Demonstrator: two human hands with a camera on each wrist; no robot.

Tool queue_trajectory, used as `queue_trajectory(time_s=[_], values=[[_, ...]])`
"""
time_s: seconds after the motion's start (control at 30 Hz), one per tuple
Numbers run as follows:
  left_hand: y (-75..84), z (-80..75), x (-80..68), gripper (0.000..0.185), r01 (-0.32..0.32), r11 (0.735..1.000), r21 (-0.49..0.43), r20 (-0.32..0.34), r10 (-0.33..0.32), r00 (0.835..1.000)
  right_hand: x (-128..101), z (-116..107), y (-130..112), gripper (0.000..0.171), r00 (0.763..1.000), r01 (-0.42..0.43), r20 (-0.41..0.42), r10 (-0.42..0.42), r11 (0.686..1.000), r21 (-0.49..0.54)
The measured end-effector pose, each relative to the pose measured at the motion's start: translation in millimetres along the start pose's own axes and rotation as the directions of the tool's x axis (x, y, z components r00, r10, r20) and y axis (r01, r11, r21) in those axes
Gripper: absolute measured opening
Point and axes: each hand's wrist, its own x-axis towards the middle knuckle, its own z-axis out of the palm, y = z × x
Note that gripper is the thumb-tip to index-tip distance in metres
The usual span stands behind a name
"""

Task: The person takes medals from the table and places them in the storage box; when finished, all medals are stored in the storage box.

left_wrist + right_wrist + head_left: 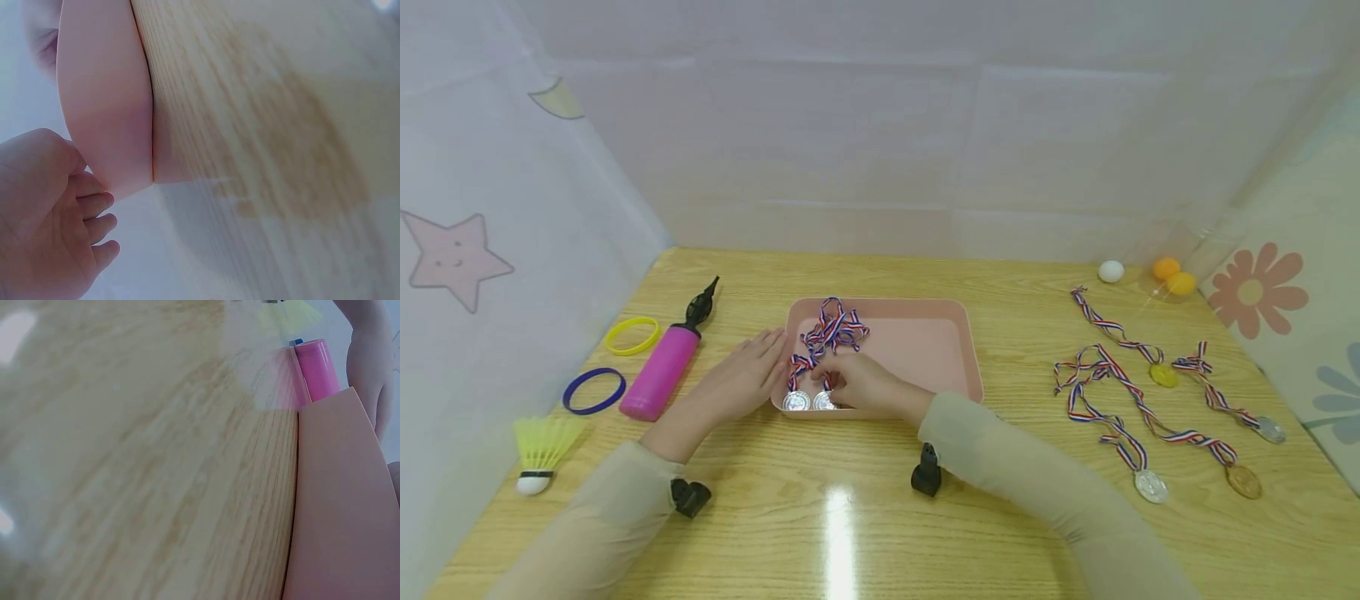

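Pointing away: medal ribbons (831, 329), lengthwise.

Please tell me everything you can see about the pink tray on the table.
The pink tray is a shallow rectangle with rounded corners and a low raised rim, plastic by its look, lying flat on the wooden table. In its near left part lie two silver medals with striped ribbons. The left hand rests flat against its left edge; the right hand reaches inside at the medals.
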Motion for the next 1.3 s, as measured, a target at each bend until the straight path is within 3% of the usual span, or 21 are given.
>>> queue_trajectory(time_s=[0.17,0.57,0.67,0.83,1.0,1.13,1.3], values=[[-0.5,0.9,0.1,0.049,-0.001,1.0,0.0,0.003,0.001,1.0,0.3,-1.4,-1.6,0.033,1.0,0.007,0.006,-0.007,1.0,-0.011],[0.1,0.5,-0.2,0.049,0.0,1.0,-0.008,0.007,0.001,1.0,-13.7,-21.4,-5.8,0.038,0.995,-0.102,0.027,0.1,0.99,0.095],[-0.3,0.8,-0.3,0.049,0.0,1.0,-0.006,0.011,0.0,1.0,-26.1,-36.8,-11.5,0.037,0.993,-0.114,0.014,0.113,0.986,0.122],[-0.3,0.7,-0.6,0.049,0.0,1.0,-0.007,0.01,0.001,1.0,-51.3,-67.7,-19.0,0.038,0.995,-0.059,-0.071,0.067,0.993,0.105],[-0.7,0.3,-1.0,0.049,0.008,1.0,-0.005,0.014,-0.008,1.0,-83.1,-97.8,-19.4,0.037,0.987,-0.016,-0.152,0.044,0.984,0.179],[-0.2,-0.1,-1.1,0.049,0.005,1.0,-0.005,0.017,-0.005,1.0,-112.8,-118.2,-16.2,0.038,0.978,-0.055,-0.187,0.094,0.977,0.204],[0.3,-0.3,-0.5,0.048,-0.005,1.0,-0.003,0.016,0.005,1.0,-152.5,-136.6,-4.5,0.039,0.948,-0.167,-0.24,0.21,0.968,0.186]])
